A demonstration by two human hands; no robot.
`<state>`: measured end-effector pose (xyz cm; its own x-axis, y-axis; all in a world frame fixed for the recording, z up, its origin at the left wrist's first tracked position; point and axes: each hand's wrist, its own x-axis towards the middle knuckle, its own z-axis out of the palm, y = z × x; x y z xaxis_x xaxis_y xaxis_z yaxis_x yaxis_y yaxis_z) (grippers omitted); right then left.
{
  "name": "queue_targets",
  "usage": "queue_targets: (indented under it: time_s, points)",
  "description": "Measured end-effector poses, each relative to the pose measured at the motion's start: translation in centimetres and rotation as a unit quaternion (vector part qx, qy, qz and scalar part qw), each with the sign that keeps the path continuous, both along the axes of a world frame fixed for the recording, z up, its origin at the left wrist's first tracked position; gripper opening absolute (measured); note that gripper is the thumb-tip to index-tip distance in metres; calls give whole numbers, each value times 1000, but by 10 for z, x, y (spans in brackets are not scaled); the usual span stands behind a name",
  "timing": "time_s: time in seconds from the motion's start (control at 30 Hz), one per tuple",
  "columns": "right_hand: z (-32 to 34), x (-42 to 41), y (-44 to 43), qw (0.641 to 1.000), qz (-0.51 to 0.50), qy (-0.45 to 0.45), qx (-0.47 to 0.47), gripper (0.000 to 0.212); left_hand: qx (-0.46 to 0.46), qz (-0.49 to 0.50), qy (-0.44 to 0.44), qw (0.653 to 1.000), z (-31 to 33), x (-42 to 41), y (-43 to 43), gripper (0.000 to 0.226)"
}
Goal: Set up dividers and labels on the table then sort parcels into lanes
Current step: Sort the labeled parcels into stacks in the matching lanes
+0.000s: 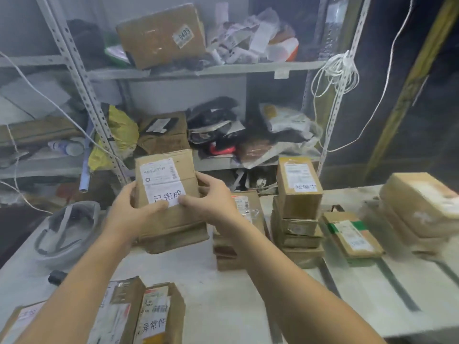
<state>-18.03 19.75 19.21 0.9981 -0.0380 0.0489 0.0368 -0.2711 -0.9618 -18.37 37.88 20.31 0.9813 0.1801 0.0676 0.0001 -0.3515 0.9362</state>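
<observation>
**Box** (166, 192): brown corrugated card, rectangular, creased. It is standing upright on a low stack (173, 237) of flat cartons at the table's 11 o'clock. It is carrying a printed shipping sticker above and a white paper label (166, 197) with black characters below.

**Left hand** (135, 207): is clamping the box's left edge, fingers wrapping behind, thumb lying on the label's lower left corner.

**Right hand** (211, 194): is gripping the box's right edge, fingers curling behind, thumb pressing the label's lower right corner.

**Table** (223, 294): pale and matte. Dark straight strips (397, 284) are running across it at 4 o'clock.

**Tower** (298, 209): square-edged cartons are piling at 1 o'clock. The top one is standing upright and wearing a white tag (305, 186).

**Flat parcel** (352, 234): is lying at 2 o'clock, just beside the tower, banded with green tape.

**Blurred cartons** (422, 207): are sitting stacked at 3 o'clock.

**Near parcels** (154, 319): glossy taped card, lying at 7 o'clock. One is bearing a white slip with black characters.

**Shelving** (198, 69): grey perforated steel, holding cartons and crumpled poly bags at 12 o'clock. A white cord (340, 70) is hanging in loose coils from its right post.
</observation>
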Motion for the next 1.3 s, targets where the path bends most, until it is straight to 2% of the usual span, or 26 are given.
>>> queue_targets:
  time_s: [0.13,0.27,0.37,0.47,0.67,0.87,1.07,1.2,1.3]
  points:
    - [24,-16,-51,999,-31,-17,37,58,-4,-23,-24,999,23,-1,-48,77]
    - [50,-26,-101,996,-62,-44,36,66,6,-70,-55,996,45,8,-95,86]
    - [72,-34,-140,994,-79,-62,50,55,7,-116,-72,991,61,21,-132,84]
    - [92,-40,-177,989,-123,-69,38,74,5,-154,-81,985,77,33,-173,91]
    - [112,-59,-255,979,-184,-82,42,67,-19,-232,-95,968,90,43,-262,92]
    - [90,-72,-353,972,-223,-58,41,76,-3,-258,-75,963,76,31,-358,88]
    - [49,-81,-458,978,-188,-33,82,82,-12,-236,-50,970,36,8,-458,87]
    - [15,-84,-511,981,-167,0,99,78,-1,-217,-6,976,1,1,-510,89]
    - [-16,-75,-536,986,-151,21,68,84,10,-202,32,979,-30,-2,-534,86]
